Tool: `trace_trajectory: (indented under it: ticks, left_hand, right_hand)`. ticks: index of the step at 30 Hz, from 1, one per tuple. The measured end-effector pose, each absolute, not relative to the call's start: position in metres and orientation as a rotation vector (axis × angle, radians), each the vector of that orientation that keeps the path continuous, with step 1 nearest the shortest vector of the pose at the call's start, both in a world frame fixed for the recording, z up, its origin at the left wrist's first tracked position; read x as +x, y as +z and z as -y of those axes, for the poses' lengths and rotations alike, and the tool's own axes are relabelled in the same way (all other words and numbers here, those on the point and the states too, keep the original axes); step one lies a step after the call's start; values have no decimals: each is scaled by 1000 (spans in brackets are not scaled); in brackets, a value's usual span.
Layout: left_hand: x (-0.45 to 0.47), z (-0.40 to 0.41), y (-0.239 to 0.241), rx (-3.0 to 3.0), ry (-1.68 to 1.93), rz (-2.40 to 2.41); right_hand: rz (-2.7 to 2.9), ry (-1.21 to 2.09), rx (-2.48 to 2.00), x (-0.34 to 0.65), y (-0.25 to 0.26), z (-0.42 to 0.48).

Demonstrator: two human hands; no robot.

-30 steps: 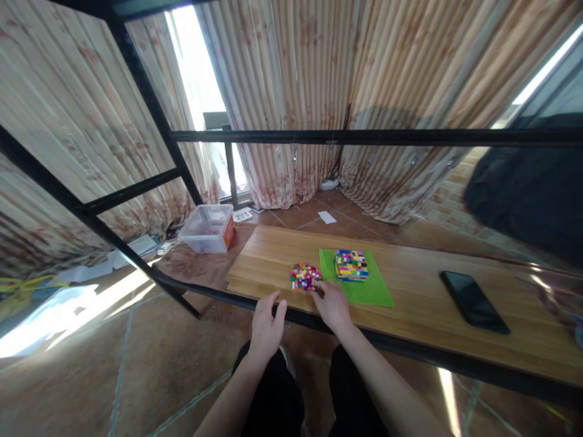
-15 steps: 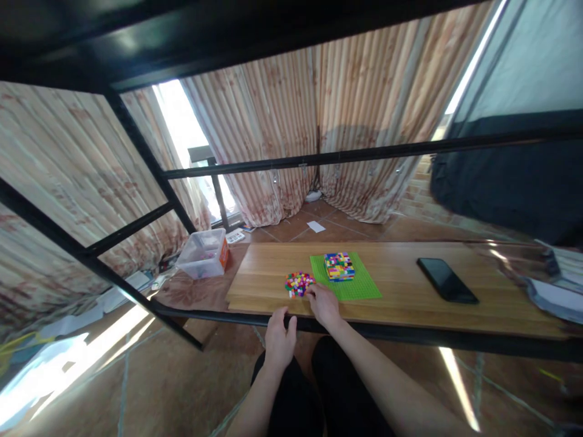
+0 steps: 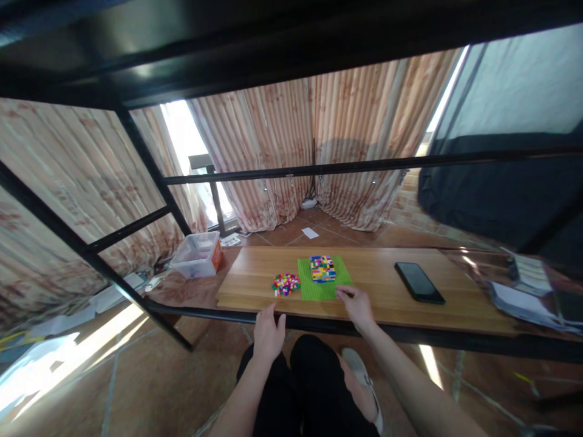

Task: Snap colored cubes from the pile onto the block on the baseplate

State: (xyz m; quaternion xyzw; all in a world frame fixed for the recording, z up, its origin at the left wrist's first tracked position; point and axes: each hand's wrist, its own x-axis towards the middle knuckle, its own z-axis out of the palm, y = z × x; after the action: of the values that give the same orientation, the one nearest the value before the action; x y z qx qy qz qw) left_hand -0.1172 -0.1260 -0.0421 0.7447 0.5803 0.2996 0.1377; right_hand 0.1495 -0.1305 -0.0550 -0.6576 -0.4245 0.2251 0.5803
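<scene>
On the bench, a block of stacked multicoloured toy bricks [image 3: 322,270] stands on a green studded baseplate [image 3: 310,292]. A loose pile of small coloured bricks [image 3: 286,284] lies on the wood to the left of the plate. My right hand [image 3: 357,305] is over the plate's front right part, thumb and fingertips pinched together; whatever is between them is too small to make out. My left hand [image 3: 269,334] rests at the bench's front edge below the pile, fingers and thumb apart, holding nothing.
A black phone [image 3: 419,282] lies on the wooden bench [image 3: 378,258] to the right. A clear plastic box [image 3: 197,255] sits beyond the bench's left end. Black metal bars [image 3: 273,175] cross ahead and at left. Papers [image 3: 523,303] lie at far right.
My right hand has moved right, from the loose pile to the front right of the baseplate. My left hand stays at the bench edge. The camera view has shifted slightly.
</scene>
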Motion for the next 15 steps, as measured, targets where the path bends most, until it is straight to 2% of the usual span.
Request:
trace_trajectory:
  ticks: [7,15]
  left_hand:
    - [-95,133,-42,2036,1117,-1589]
    - [-86,124,-42,1722,1089,-1585]
  right_hand:
    - [1041,510,-1556,191,-38,93]
    - [1163,459,-1742,205,-28,59]
